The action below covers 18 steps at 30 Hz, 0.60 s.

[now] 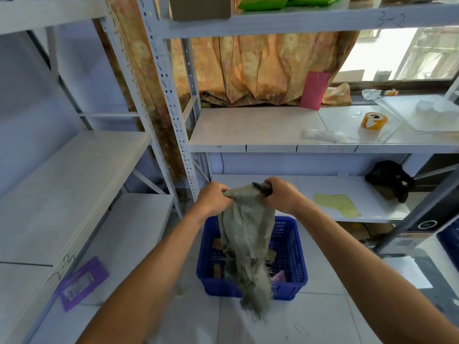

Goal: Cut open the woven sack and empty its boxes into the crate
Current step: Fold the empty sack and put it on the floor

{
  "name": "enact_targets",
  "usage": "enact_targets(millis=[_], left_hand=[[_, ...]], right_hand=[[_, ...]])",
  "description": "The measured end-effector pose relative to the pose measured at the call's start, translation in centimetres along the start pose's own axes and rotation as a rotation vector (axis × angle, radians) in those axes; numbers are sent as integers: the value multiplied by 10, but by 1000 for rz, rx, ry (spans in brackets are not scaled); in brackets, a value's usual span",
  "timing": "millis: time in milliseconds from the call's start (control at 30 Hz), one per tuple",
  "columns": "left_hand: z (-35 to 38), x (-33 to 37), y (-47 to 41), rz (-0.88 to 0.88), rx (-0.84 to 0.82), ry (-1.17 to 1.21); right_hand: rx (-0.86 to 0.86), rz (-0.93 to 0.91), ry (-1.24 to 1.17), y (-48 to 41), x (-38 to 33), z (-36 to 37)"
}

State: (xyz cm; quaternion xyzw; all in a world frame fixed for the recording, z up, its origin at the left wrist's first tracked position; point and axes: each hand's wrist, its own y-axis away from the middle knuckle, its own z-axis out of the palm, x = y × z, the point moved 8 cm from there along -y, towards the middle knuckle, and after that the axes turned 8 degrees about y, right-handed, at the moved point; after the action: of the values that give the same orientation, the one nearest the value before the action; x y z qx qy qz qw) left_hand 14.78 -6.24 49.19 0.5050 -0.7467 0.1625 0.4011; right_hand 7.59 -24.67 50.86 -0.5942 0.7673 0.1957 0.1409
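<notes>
The left hand point(213, 198) at nine o'clock and the right hand point(282, 194) at three clench the bunched top of a limp grey-green woven sack point(248, 232). The right also clamps a slim black cutter point(260, 187). The sack's frayed mouth dangles over a blue perforated plastic crate point(294, 247) holding small brown cardboard boxes point(218, 270).

Stockroom or small warehouse. Rows of white slotted-steel shelving racks point(159, 70) fill the left and centre of the frame, with handwritten bay codes point(391, 21) on their shelf edges at upper right. A roll of yellow packing tape point(374, 121) lies at middle right. A blue perforated plastic crate point(294, 244) stands on the tiled floor point(323, 319) at lower centre.
</notes>
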Motion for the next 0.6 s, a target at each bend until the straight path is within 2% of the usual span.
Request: enact_targets(millis=[67,133,233,300,333,400,500,600], left_hand=[[-4,-1,-3,21,9,-34],[-5,-2,-2,-1,-40,152],[-4,-11,3,-101,-87,513],[-7,-16,2,-119,-24,674],[-10,-20,1,-133,34,749],[-13,-25,-2,-161,147,878],[-11,-28,-7,-207,215,931],[-9,-38,-13,-292,279,840]], right_hand=[[50,14,109,1,5,-4],[125,12,87,0,14,-9],[163,9,-277,-1,22,-15],[59,36,-627,4,24,-11],[-18,49,-722,8,24,-5],[-125,52,-725,16,22,11],[-201,52,-680,26,16,40],[-149,121,-854,28,13,54]])
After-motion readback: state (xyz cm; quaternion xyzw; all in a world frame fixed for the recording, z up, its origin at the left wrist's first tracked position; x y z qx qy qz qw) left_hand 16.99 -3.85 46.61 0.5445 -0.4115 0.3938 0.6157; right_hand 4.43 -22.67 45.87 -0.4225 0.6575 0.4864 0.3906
